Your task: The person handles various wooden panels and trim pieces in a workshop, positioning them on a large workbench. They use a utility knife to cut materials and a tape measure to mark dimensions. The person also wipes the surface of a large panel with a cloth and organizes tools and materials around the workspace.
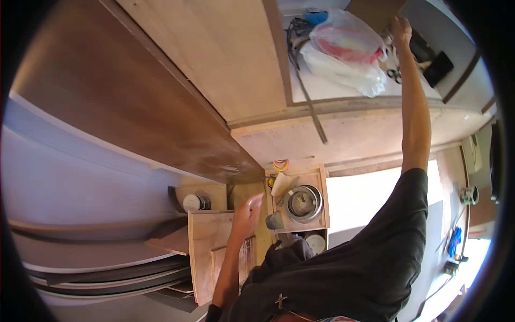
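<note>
My right arm reaches up into an open cubby at the top right. There my right hand (402,33) is closed, and what its fingers hold, if anything, is hidden. Beside it lie clear plastic bags (343,40) with something red inside. A pair of scissors (394,74) and a dark, flat rectangular thing (439,70) rest near my forearm. Lower down, my left hand (248,216) hangs in the air with its fingers loosely extended, above a light wooden panel (206,231). I see nothing in its grip.
Nested metal bowls (304,204) stand on a small wooden surface, near a roll of tape (280,165). A white-lidded can (192,203) sits at the left, above stacked dark boards (123,276). A strap (314,115) dangles over the cubby's edge. A brown panel (129,91) runs along the left.
</note>
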Tool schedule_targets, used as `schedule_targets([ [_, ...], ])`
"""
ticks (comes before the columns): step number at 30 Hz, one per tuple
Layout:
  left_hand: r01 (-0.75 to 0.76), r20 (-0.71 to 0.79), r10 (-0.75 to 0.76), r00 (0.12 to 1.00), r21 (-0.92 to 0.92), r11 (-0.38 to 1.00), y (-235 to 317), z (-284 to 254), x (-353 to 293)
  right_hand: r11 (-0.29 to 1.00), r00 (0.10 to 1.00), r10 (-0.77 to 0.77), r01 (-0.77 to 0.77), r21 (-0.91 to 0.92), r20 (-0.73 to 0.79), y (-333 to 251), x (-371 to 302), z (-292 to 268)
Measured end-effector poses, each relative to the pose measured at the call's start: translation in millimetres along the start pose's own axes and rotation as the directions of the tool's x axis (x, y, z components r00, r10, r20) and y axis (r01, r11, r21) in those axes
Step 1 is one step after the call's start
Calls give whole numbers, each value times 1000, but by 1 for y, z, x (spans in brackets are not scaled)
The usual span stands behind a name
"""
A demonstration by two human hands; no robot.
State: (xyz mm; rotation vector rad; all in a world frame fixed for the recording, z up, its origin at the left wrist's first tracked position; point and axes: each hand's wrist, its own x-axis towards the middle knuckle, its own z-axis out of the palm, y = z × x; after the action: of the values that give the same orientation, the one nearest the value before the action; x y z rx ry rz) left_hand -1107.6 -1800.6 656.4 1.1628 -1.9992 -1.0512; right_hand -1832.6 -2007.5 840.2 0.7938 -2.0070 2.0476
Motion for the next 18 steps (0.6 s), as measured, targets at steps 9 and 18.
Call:
schedule_targets([
  [9,-780,106,775,624,22,625,211,45,209,981,895,-180,193,-8,-408,-16,-98,-140],
  [18,-697,-193,683,705,-10,717,288,80,364,862,866,128,144,486,-484,-30,-240,-332],
])
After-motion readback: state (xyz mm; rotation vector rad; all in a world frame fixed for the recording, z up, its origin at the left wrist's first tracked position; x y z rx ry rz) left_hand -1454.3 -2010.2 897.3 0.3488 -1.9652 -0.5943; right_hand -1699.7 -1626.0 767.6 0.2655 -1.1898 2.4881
